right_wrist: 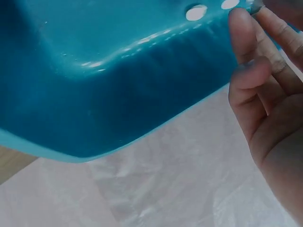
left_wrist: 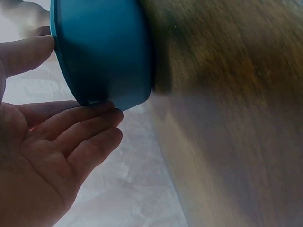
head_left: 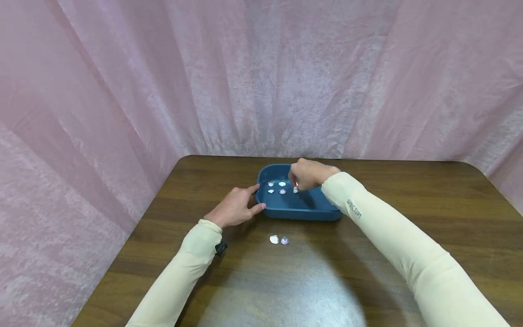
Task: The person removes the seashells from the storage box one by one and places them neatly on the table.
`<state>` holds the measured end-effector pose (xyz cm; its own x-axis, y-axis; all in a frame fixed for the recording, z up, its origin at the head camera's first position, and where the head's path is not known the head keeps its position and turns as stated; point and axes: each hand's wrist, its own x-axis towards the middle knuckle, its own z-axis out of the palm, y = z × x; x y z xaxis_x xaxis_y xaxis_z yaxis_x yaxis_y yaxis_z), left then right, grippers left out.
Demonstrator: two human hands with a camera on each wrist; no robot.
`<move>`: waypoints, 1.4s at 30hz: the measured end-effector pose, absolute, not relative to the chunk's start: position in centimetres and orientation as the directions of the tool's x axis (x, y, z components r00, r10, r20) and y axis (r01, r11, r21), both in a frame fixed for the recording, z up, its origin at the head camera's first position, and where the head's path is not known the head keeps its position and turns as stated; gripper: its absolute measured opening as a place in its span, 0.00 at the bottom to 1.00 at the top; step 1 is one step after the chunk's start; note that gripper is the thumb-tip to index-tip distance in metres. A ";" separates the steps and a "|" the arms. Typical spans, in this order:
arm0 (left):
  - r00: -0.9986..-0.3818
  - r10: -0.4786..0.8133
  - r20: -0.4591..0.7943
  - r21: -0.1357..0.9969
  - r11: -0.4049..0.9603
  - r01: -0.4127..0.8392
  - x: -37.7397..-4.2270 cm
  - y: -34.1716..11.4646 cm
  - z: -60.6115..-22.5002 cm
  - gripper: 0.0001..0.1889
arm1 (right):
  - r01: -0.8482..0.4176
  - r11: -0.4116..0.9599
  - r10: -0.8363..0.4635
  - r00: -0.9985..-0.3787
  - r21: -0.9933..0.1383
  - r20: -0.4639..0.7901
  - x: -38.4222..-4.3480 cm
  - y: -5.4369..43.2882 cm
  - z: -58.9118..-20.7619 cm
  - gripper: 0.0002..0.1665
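Note:
A blue tray (head_left: pixel 302 214) stands on the table, its floor holding several small shells, white and purplish, in two short rows. One white shell (head_left: pixel 282 184) lies in the far row, a purplish shell (head_left: pixel 282 191) in the near one. My left hand (head_left: pixel 234 208) steadies the tray's left end, fingers extended along the outer wall and thumb at the rim. Inside the tray, my right hand (head_left: pixel 311 174) pinches a small shell (head_left: pixel 295 190) low over the floor, fingertips pointing down and partly covering it. Two white shells (right_wrist: pixel 196 13) show beside it in the right wrist view.
On the wooden table (head_left: pixel 229 281), in front of the tray, a white shell (head_left: pixel 274 239) and a purplish shell (head_left: pixel 285 240) lie side by side. A pink curtain (head_left: pixel 286 91) hangs behind the table and along its left side.

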<state>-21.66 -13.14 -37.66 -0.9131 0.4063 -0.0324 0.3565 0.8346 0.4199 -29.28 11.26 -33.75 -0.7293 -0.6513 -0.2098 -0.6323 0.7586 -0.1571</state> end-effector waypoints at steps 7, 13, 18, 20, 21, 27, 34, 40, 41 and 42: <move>-0.904 0.427 -0.008 0.422 0.821 0.384 -21.7 -12.9 -37.8 0.36 | -0.662 0.695 -0.711 -0.690 -0.279 -0.134 -27.3 12.5 -33.0 0.03; -0.906 0.423 -0.003 0.418 0.824 0.383 -21.7 -12.9 -38.0 0.36 | -0.678 0.668 -0.722 -0.690 -0.308 -0.047 -25.3 13.5 -32.9 0.04; -0.911 0.412 0.006 0.413 0.829 0.377 -21.6 -13.1 -38.1 0.37 | -0.717 0.628 -0.743 -0.668 -0.303 0.043 -23.6 14.0 -32.7 0.02; -0.915 0.404 0.003 0.414 0.832 0.369 -21.5 -13.2 -38.1 0.37 | -0.723 0.618 -0.743 -0.666 -0.308 0.072 -22.9 14.3 -32.7 0.02; -0.917 0.400 -0.001 0.416 0.834 0.363 -21.5 -13.2 -38.1 0.37 | -0.725 0.614 -0.742 -0.665 -0.312 0.087 -22.6 14.4 -32.7 0.03; -0.921 0.389 -0.024 0.421 0.840 0.343 -21.4 -13.2 -37.9 0.37 | -0.739 0.606 -0.732 -0.663 -0.294 0.159 -20.7 15.3 -33.2 0.02; -0.919 0.393 -0.017 0.426 0.835 0.349 -21.6 -13.1 -38.0 0.37 | -0.749 0.613 -0.723 -0.660 -0.249 0.205 -19.0 15.9 -33.8 0.02; -0.916 0.402 -0.006 0.424 0.830 0.362 -21.6 -13.2 -38.1 0.37 | -0.758 0.605 -0.727 -0.651 -0.245 0.218 -18.1 15.9 -34.6 0.04; -0.915 0.403 -0.005 0.423 0.830 0.364 -21.6 -13.2 -38.1 0.37 | -0.760 0.601 -0.730 -0.648 -0.248 0.219 -18.0 15.9 -34.7 0.04; -0.914 0.405 -0.004 0.422 0.830 0.365 -21.6 -13.2 -38.1 0.37 | -0.764 0.595 -0.733 -0.643 -0.249 0.220 -17.9 15.8 -34.8 0.03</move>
